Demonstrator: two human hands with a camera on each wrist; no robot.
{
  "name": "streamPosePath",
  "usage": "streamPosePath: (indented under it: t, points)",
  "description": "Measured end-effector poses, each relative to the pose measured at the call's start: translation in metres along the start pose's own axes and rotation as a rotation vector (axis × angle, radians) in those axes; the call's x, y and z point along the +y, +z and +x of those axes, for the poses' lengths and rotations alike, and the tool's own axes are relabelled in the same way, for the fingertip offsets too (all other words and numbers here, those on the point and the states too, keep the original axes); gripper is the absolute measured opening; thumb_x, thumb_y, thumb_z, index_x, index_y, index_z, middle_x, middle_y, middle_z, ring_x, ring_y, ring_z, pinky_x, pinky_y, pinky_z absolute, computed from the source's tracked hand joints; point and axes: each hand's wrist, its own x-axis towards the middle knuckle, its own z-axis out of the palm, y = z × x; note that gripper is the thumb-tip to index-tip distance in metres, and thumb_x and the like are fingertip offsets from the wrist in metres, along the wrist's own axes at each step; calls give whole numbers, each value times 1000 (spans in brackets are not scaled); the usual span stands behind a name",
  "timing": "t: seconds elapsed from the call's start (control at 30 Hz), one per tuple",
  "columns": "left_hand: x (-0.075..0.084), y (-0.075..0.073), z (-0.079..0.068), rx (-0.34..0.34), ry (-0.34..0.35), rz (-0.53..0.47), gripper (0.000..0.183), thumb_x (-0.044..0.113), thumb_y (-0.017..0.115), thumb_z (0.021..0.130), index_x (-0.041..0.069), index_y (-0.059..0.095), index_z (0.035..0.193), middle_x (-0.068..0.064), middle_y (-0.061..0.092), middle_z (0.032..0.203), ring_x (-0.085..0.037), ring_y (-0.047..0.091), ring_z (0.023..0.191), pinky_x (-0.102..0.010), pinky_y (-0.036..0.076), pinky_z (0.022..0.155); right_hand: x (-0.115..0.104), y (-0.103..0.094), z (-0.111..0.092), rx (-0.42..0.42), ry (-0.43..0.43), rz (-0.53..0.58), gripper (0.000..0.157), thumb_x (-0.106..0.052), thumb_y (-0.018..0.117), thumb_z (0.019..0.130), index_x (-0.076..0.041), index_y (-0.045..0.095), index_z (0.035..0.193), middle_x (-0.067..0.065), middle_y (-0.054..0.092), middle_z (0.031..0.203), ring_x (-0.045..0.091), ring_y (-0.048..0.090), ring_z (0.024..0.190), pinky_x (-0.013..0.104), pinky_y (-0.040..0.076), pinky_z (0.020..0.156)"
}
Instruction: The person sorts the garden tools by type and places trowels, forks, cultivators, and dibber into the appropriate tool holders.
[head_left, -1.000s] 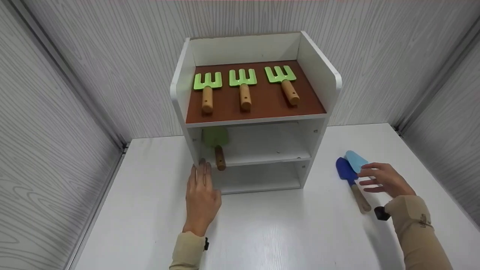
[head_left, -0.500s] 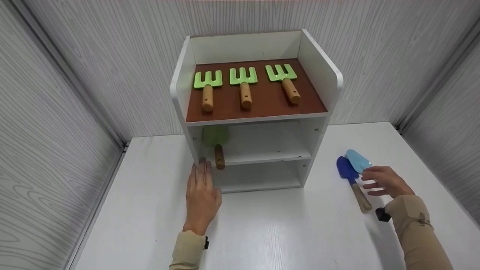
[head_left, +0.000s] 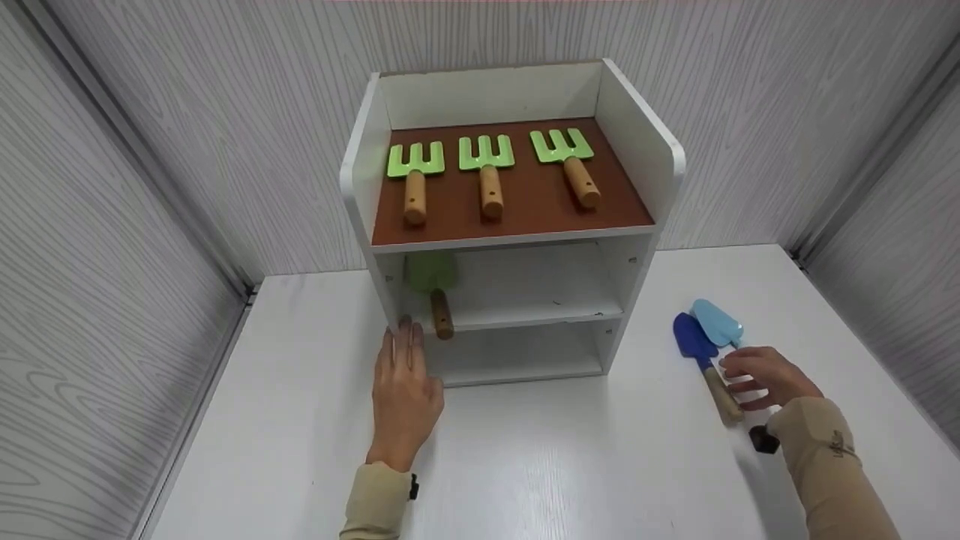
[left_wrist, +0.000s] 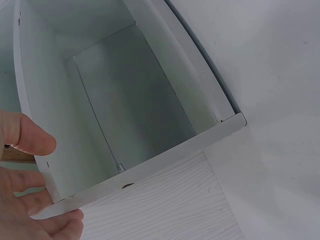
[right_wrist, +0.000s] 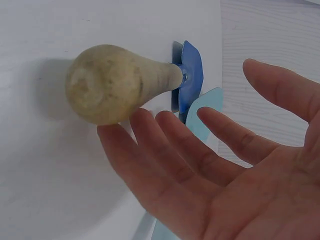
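Observation:
My left hand (head_left: 405, 409) rests at the lower left front edge of a white shelf unit (head_left: 514, 238), fingers extended. In the left wrist view its fingers (left_wrist: 35, 200) lie on both sides of the side panel's edge. My right hand (head_left: 772, 377) hovers with loosely bent fingers beside a dark blue trowel (head_left: 694, 339). In the right wrist view its fingertips are right at the bulbous end of that trowel's wooden handle (right_wrist: 105, 82), not wrapped round it. A light blue trowel (head_left: 718, 322) lies alongside, its handle hidden by the hand.
Three green hand forks (head_left: 487, 154) lie on the unit's brown top shelf. A green trowel (head_left: 431, 271) lies on the middle shelf, its wooden handle jutting past the front edge. The unit stands on a white table (head_left: 525, 457) with panels behind and at both sides.
My right hand has moved back toward me, from over the light blue trowel to beside the dark blue trowel's handle. My left hand stays at the shelf edge.

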Motion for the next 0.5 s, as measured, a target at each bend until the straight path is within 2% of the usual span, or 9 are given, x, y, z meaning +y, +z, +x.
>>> streamPosePath:
  t: [0.1,0.33,0.5]
  points:
    - [-1,1,0,10,1,-3,66,-7,68,80,-18,44,141,-33,44,146,-55,44,130,-60,40,107,1,1,2,-6,18,6,57,-27,54,103,16,39,139,21,55,120,30,60,102,51,56,86]
    - [-2,1,0,15,-1,6,66,-6,67,80,-17,45,141,-32,44,147,-54,44,131,-60,40,106,3,6,8,-25,60,-29,65,-24,56,102,19,30,143,15,58,109,27,59,94,45,56,80]
    - [-2,1,0,8,8,10,68,-6,69,79,-17,44,141,-32,44,147,-54,44,131,-59,40,107,7,10,11,-14,71,-35,63,-20,57,100,20,31,142,15,58,110,27,60,94,43,56,79]
